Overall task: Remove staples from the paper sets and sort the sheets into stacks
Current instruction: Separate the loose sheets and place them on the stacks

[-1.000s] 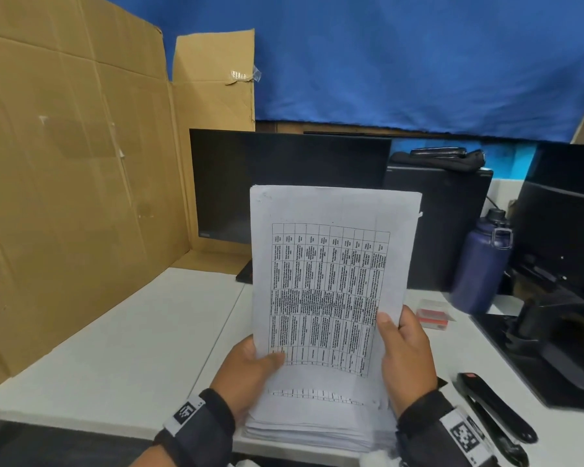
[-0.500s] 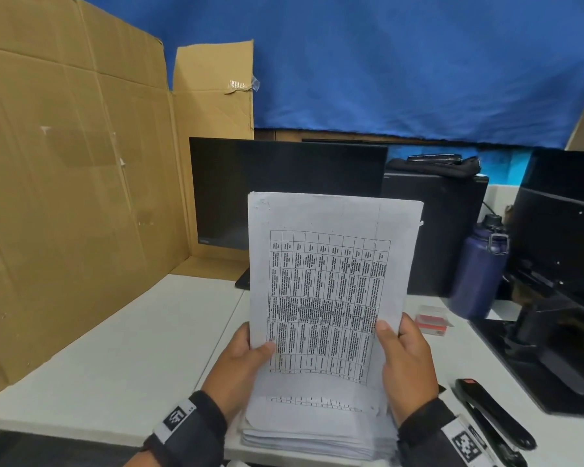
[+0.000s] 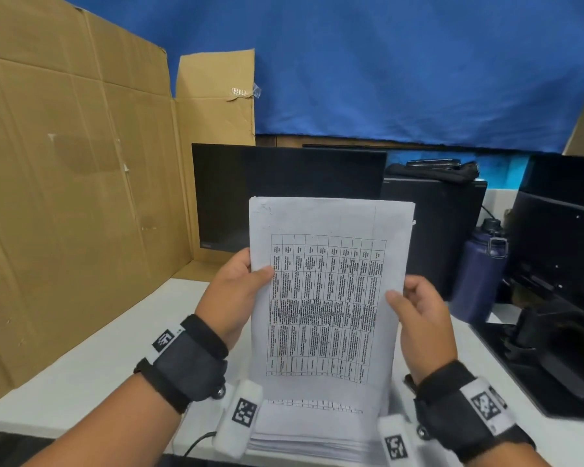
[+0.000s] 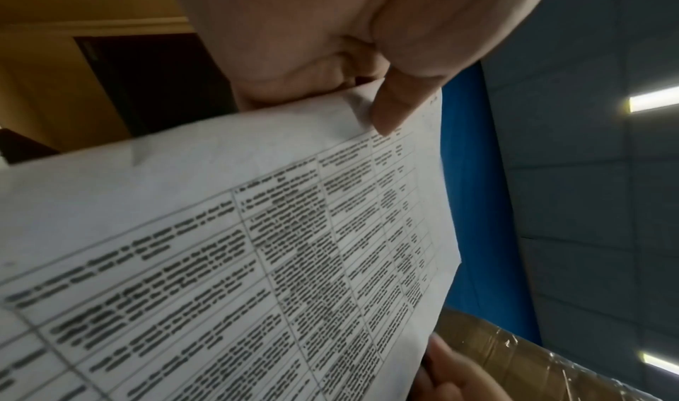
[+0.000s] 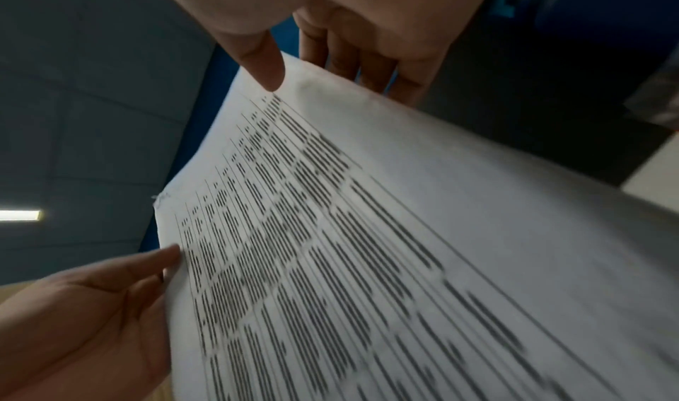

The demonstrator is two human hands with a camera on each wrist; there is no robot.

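I hold a paper set [image 3: 327, 298] with a printed table upright in front of me, above the paper stack [image 3: 317, 436] at the table's near edge. My left hand [image 3: 236, 291] pinches its left edge, thumb on the front. My right hand [image 3: 418, 311] pinches the right edge, thumb on the front and fingers behind. The left wrist view shows the left thumb [image 4: 393, 108] pressed on the sheet [image 4: 257, 247]. The right wrist view shows the right thumb [image 5: 264, 61] on the page [image 5: 367, 233] and the left hand [image 5: 84, 314] at its far edge. A crumpled mark sits at the top left corner [image 3: 263, 208].
A cardboard panel [image 3: 75, 197] walls the left side. A dark monitor [image 3: 284, 190] and black computer case [image 3: 445, 230] stand behind. A purple bottle [image 3: 479, 274] stands at the right beside another monitor [image 3: 563, 237]. The white table [image 3: 98, 358] lies below.
Both hands have slid up the sides of the paper set from its lower edge to mid-height. The set stays upright over the stack. The camera has tilted down a little.
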